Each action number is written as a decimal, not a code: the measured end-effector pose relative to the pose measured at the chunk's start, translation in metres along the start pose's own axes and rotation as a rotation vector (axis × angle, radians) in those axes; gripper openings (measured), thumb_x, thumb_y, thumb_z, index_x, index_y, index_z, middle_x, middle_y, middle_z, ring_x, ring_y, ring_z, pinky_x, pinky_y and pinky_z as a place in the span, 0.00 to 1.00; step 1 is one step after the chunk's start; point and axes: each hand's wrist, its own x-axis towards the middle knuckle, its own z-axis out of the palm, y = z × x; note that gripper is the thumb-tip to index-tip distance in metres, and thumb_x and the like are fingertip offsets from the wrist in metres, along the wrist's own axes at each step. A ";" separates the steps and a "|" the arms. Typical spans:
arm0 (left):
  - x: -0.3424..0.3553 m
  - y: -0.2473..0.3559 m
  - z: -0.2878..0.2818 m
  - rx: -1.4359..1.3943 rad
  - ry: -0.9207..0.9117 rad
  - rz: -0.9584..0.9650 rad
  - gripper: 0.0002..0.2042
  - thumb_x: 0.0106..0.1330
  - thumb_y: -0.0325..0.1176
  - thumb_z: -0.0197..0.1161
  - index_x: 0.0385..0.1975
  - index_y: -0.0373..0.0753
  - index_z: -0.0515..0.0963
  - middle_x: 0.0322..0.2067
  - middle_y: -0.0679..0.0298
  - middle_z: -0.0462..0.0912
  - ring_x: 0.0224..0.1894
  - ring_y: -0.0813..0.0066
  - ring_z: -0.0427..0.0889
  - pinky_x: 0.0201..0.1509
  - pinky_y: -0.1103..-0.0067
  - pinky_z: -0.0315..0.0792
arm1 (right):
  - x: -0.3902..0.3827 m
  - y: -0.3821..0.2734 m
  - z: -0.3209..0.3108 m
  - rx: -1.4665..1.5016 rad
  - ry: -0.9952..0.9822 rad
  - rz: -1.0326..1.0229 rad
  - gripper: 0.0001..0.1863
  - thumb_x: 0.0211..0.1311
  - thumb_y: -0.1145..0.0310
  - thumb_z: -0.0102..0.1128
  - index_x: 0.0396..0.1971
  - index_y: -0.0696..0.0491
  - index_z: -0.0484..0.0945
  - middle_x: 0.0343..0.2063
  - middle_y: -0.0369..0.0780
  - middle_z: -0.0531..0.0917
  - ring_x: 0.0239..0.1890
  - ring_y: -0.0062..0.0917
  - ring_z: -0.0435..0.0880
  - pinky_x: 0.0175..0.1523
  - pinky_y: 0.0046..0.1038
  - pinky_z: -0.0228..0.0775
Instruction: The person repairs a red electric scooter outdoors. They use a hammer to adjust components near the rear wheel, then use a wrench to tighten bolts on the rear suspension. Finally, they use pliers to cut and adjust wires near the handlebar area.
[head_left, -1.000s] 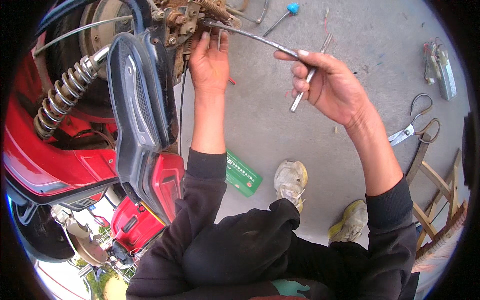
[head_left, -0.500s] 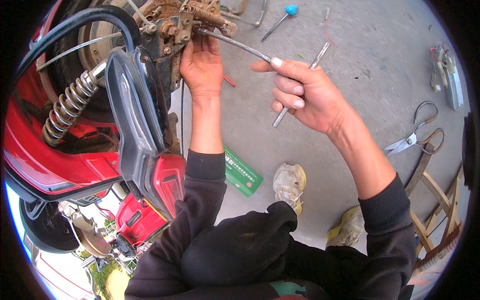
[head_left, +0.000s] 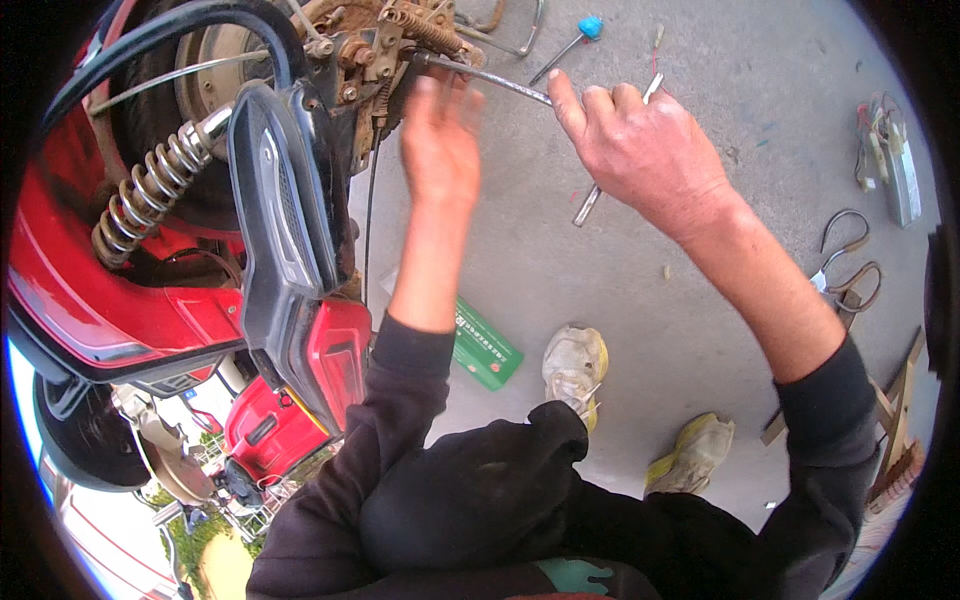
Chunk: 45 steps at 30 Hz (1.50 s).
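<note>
While right hand [head_left: 648,155] has fingers wrapped round the metal T-bar [head_left: 495,79], left hand [head_left: 442,155] fingers too blurred to tell; bar likely stiff, heavyish; grip crossbar [head_left: 588,206].

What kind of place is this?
Likely a small vehicle-repair spot, perhaps open to the outdoors. Clues: a red vehicle with its rusty wheel mechanism exposed, a metal tool in the right hand, and scissors lying on the grey floor.
</note>
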 end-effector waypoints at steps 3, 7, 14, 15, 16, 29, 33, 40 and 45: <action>-0.031 0.003 0.029 0.392 0.117 0.110 0.16 0.73 0.45 0.63 0.48 0.38 0.77 0.44 0.63 0.82 0.54 0.70 0.79 0.57 0.65 0.75 | 0.001 -0.006 -0.005 0.044 0.054 0.064 0.26 0.56 0.67 0.61 0.57 0.56 0.77 0.26 0.35 0.80 0.29 0.22 0.84 0.34 0.24 0.79; -0.042 0.025 0.053 0.348 -0.160 -0.395 0.20 0.75 0.52 0.58 0.47 0.38 0.76 0.42 0.62 0.80 0.48 0.71 0.81 0.55 0.66 0.75 | 0.004 -0.007 -0.021 0.116 0.038 0.158 0.25 0.55 0.67 0.62 0.55 0.58 0.77 0.30 0.38 0.82 0.34 0.27 0.86 0.36 0.26 0.81; -0.031 0.000 0.053 0.135 -0.218 -0.192 0.16 0.81 0.45 0.49 0.44 0.38 0.74 0.45 0.54 0.86 0.51 0.62 0.85 0.55 0.69 0.79 | -0.037 0.009 -0.026 0.931 0.111 0.710 0.31 0.62 0.65 0.63 0.64 0.61 0.69 0.57 0.46 0.78 0.59 0.30 0.79 0.57 0.30 0.76; -0.032 -0.001 0.052 0.131 -0.229 -0.203 0.15 0.80 0.45 0.50 0.44 0.38 0.75 0.45 0.54 0.85 0.53 0.60 0.85 0.55 0.68 0.80 | -0.035 0.007 -0.030 1.298 0.025 0.784 0.30 0.64 0.63 0.63 0.62 0.61 0.71 0.55 0.46 0.80 0.56 0.29 0.81 0.56 0.29 0.76; -0.034 0.000 0.048 0.130 -0.221 -0.203 0.15 0.80 0.44 0.50 0.44 0.38 0.74 0.44 0.54 0.85 0.53 0.60 0.85 0.56 0.67 0.80 | -0.033 0.003 -0.034 1.668 -0.073 0.844 0.28 0.66 0.61 0.63 0.61 0.61 0.72 0.52 0.45 0.82 0.54 0.28 0.82 0.55 0.28 0.76; -0.025 -0.001 0.060 0.052 -0.221 -0.163 0.15 0.82 0.44 0.44 0.42 0.40 0.71 0.40 0.55 0.84 0.49 0.57 0.86 0.53 0.65 0.80 | -0.044 -0.001 0.001 0.498 0.199 0.626 0.22 0.67 0.68 0.59 0.58 0.59 0.73 0.53 0.44 0.83 0.54 0.34 0.83 0.53 0.31 0.78; -0.027 -0.002 0.049 0.012 -0.239 -0.166 0.15 0.82 0.45 0.44 0.42 0.39 0.71 0.38 0.56 0.83 0.48 0.57 0.86 0.53 0.64 0.80 | -0.033 -0.001 -0.031 1.943 -0.100 0.857 0.18 0.69 0.68 0.59 0.56 0.58 0.75 0.51 0.43 0.84 0.51 0.31 0.84 0.52 0.30 0.79; -0.021 -0.005 0.057 0.015 -0.338 -0.213 0.16 0.82 0.45 0.42 0.41 0.41 0.71 0.38 0.60 0.80 0.50 0.58 0.83 0.58 0.62 0.78 | -0.034 0.005 0.015 1.509 0.151 0.445 0.14 0.68 0.73 0.60 0.53 0.54 0.77 0.46 0.40 0.86 0.45 0.25 0.86 0.49 0.31 0.80; -0.015 -0.004 0.062 -0.089 -0.288 -0.219 0.16 0.83 0.45 0.40 0.41 0.41 0.70 0.39 0.59 0.80 0.49 0.59 0.84 0.58 0.62 0.78 | -0.020 0.030 -0.015 0.517 0.289 0.275 0.23 0.60 0.77 0.60 0.58 0.54 0.75 0.51 0.41 0.84 0.51 0.33 0.84 0.56 0.32 0.78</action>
